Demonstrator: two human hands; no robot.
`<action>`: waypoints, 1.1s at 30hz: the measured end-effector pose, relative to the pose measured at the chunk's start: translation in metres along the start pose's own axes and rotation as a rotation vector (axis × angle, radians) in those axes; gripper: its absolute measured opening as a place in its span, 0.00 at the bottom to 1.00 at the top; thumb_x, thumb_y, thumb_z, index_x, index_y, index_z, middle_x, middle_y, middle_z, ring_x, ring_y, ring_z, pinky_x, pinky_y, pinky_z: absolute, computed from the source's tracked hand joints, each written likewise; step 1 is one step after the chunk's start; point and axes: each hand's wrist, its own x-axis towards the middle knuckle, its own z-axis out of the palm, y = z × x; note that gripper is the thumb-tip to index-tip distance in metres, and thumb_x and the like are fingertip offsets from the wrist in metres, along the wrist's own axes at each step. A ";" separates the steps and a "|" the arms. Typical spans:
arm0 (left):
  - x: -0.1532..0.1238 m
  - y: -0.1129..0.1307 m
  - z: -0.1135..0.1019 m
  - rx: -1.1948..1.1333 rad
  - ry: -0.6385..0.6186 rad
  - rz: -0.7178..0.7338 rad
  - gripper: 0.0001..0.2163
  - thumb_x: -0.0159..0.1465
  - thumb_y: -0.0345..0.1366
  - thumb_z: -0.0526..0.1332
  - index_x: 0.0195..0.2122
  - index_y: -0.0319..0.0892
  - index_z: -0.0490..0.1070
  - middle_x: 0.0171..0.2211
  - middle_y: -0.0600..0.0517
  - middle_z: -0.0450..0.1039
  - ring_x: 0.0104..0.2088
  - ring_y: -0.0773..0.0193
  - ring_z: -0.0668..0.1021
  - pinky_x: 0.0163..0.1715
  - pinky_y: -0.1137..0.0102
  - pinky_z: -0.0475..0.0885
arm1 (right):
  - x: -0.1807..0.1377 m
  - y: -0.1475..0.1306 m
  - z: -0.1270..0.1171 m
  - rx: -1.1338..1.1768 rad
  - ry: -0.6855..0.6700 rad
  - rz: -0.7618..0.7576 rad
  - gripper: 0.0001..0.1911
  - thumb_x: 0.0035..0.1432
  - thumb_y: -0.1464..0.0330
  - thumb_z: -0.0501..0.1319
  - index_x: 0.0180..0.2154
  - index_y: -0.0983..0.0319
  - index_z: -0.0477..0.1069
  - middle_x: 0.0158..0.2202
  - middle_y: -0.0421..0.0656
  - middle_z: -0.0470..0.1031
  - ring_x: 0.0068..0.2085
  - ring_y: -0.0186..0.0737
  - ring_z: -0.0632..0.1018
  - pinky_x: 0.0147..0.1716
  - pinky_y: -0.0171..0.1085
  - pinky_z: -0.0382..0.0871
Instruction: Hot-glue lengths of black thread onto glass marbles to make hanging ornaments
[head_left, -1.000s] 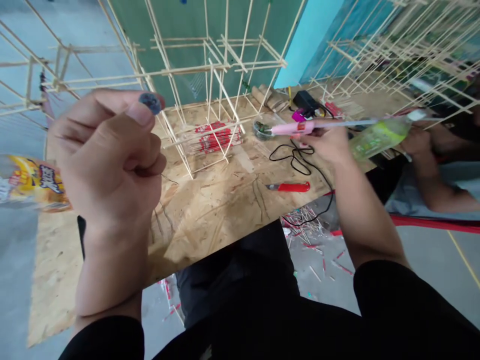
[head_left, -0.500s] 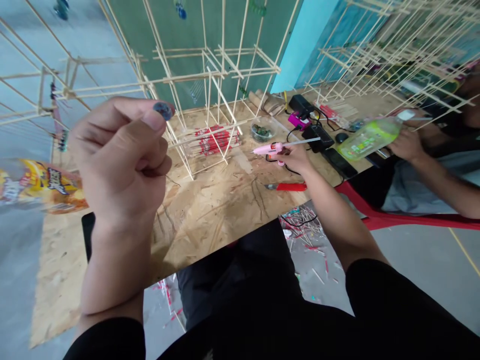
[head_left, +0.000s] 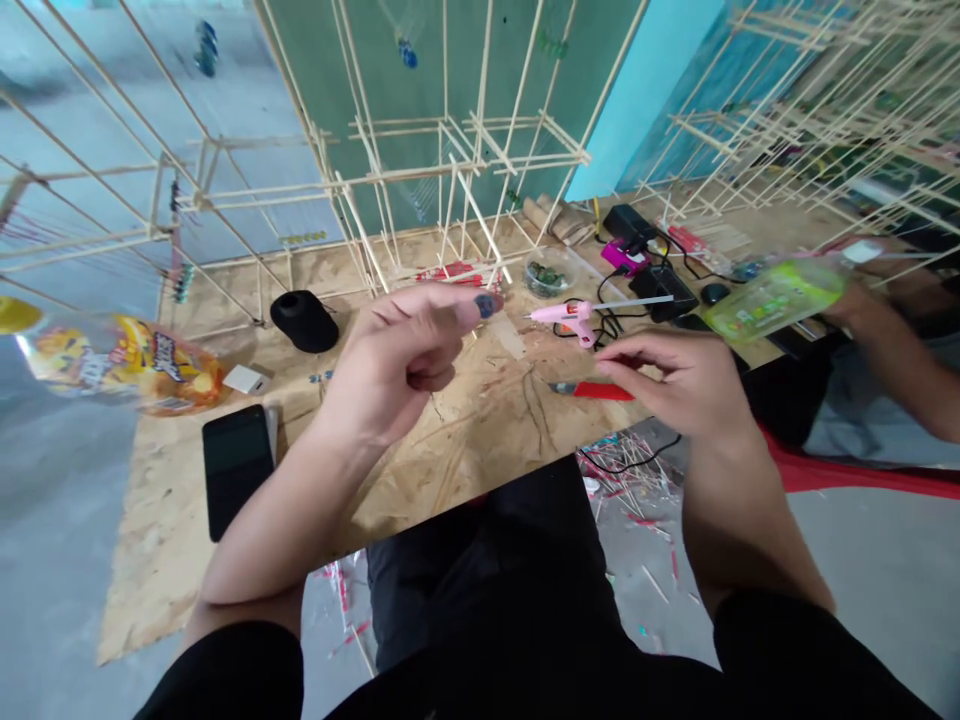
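Observation:
Between the thumb and forefinger of my left hand (head_left: 397, 365) is a small dark blue-grey marble (head_left: 486, 306), held above the middle of the table. My right hand (head_left: 675, 375) is in the air with nothing visible in it, thumb and forefinger slightly apart. Just beyond its fingertips, a pink glue gun (head_left: 570, 315) with a clear glue stick rests on the table. Beneath those fingertips lies a red-handled knife (head_left: 600, 391). A clear bowl (head_left: 546, 275) of dark marbles sits behind the glue gun. The frame of thin wooden sticks (head_left: 420, 173) rises behind my left hand.
Left of me are a black phone (head_left: 236, 465), a black spool (head_left: 304, 320), a white adapter (head_left: 245, 380) and an orange-drink bottle (head_left: 142, 365). Black chargers (head_left: 660, 290) with cables lie to the right. A co-worker's hand (head_left: 855, 295) is by a green-labelled bottle (head_left: 780, 297). Stick scraps litter the floor.
My right hand has let go of the glue gun and drawn back toward me. My left hand has moved right and lower with the marble. The view has shifted, showing the phone and spool.

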 end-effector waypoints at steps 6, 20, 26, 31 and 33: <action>-0.001 -0.008 0.004 -0.071 0.005 -0.061 0.09 0.52 0.39 0.82 0.30 0.44 0.88 0.16 0.62 0.51 0.18 0.76 0.50 0.18 0.75 0.42 | 0.058 -0.091 0.045 0.547 0.006 -0.365 0.24 0.58 0.72 0.77 0.55 0.49 0.85 0.51 0.42 0.84 0.42 0.40 0.86 0.34 0.36 0.85; 0.012 -0.008 -0.009 -0.108 -0.001 -0.084 0.09 0.57 0.42 0.83 0.32 0.44 0.90 0.18 0.58 0.63 0.17 0.80 0.50 0.17 0.75 0.42 | 0.107 -0.091 0.076 0.598 -0.023 -0.470 0.12 0.60 0.71 0.74 0.44 0.50 0.87 0.43 0.42 0.83 0.38 0.40 0.83 0.33 0.39 0.87; 0.019 -0.016 -0.008 -0.150 0.103 -0.018 0.08 0.58 0.41 0.83 0.33 0.44 0.90 0.16 0.61 0.54 0.18 0.78 0.48 0.17 0.74 0.44 | 0.107 -0.082 0.083 0.730 -0.033 -0.314 0.22 0.54 0.73 0.80 0.48 0.46 0.86 0.46 0.40 0.83 0.42 0.44 0.84 0.34 0.40 0.90; 0.022 -0.022 -0.010 -0.156 0.114 -0.031 0.07 0.61 0.41 0.81 0.35 0.44 0.91 0.17 0.62 0.53 0.18 0.78 0.47 0.17 0.74 0.43 | 0.108 -0.077 0.088 0.743 -0.035 -0.284 0.22 0.53 0.73 0.80 0.47 0.46 0.85 0.46 0.41 0.83 0.41 0.45 0.85 0.33 0.42 0.90; 0.021 -0.024 -0.010 -0.153 0.114 -0.028 0.07 0.62 0.41 0.81 0.35 0.44 0.90 0.16 0.62 0.52 0.17 0.79 0.47 0.17 0.75 0.43 | 0.108 -0.079 0.087 0.695 0.031 -0.332 0.19 0.54 0.72 0.79 0.46 0.47 0.84 0.43 0.41 0.82 0.41 0.46 0.84 0.31 0.44 0.88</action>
